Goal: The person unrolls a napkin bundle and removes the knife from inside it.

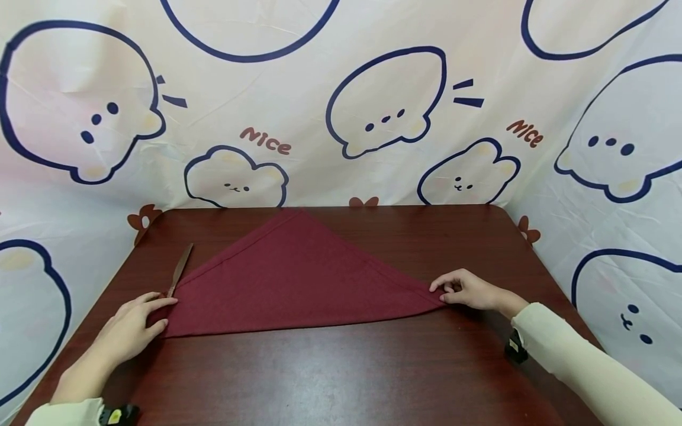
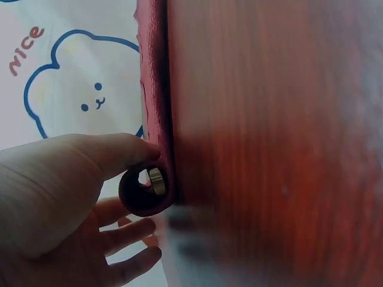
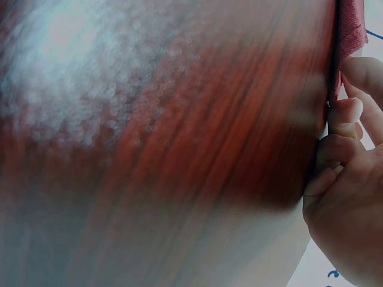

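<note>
A dark red cloth napkin (image 1: 298,272) lies folded into a triangle, its point toward the back wall and its long edge toward me. At its left corner my left hand (image 1: 125,328) holds the cloth between thumb and fingers. In the left wrist view that end of the napkin (image 2: 157,89) curls into a loop, with a shiny metal piece (image 2: 157,181) inside. Beside the left hand lies a table knife (image 1: 182,267), its near end hidden at the hand. My right hand (image 1: 471,290) pinches the napkin's right corner, other fingers curled under.
The napkin lies on a dark brown wooden table (image 1: 341,378) with a glossy top. A pale curtain (image 1: 309,112) printed with blue-outlined cartoon animals closes off the back and both sides. The triangle's point reaches the table's far edge.
</note>
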Demonstrator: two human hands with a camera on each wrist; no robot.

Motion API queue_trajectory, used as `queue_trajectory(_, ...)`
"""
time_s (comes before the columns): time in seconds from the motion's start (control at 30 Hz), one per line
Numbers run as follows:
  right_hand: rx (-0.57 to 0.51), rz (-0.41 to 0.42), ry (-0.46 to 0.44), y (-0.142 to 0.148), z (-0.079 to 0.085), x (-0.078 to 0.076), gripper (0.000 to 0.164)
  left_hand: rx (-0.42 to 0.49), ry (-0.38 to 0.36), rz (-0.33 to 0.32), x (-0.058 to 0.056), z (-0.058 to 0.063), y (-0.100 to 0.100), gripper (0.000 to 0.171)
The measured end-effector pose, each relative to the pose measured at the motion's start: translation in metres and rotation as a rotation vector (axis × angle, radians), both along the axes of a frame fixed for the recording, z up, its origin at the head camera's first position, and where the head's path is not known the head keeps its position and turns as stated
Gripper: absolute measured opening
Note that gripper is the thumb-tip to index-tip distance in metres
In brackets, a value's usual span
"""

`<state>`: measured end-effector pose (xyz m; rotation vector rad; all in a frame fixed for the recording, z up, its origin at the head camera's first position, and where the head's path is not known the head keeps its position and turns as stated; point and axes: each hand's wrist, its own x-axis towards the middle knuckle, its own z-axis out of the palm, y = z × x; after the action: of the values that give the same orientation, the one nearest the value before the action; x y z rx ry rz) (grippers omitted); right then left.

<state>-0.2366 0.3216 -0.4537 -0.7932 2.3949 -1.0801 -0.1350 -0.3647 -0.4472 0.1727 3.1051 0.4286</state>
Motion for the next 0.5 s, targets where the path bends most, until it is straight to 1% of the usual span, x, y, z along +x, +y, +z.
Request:
queue_trajectory(0.17,-0.006,-0.003,-0.002,0.0,0.0,0.0,0.019,0.038,0.024,-0.012,0.001,-0.002,-0.006,0.042)
queue_trajectory(0.3,-0.01,-0.002,-0.011,-0.001,0.0,0.001,0.019,0.096,0.051,-0.031,0.0,-0.005,-0.01,0.041)
queue_trajectory(0.4,-0.014,0.001,-0.014,-0.001,0.0,0.001,0.019,0.128,0.046,-0.026,0.0,-0.005,-0.012,0.041)
queue_trajectory(0.5,-0.013,-0.001,-0.015,0.0,0.0,0.001,0.019,0.128,0.017,0.0,0.0,-0.003,-0.014,0.041)
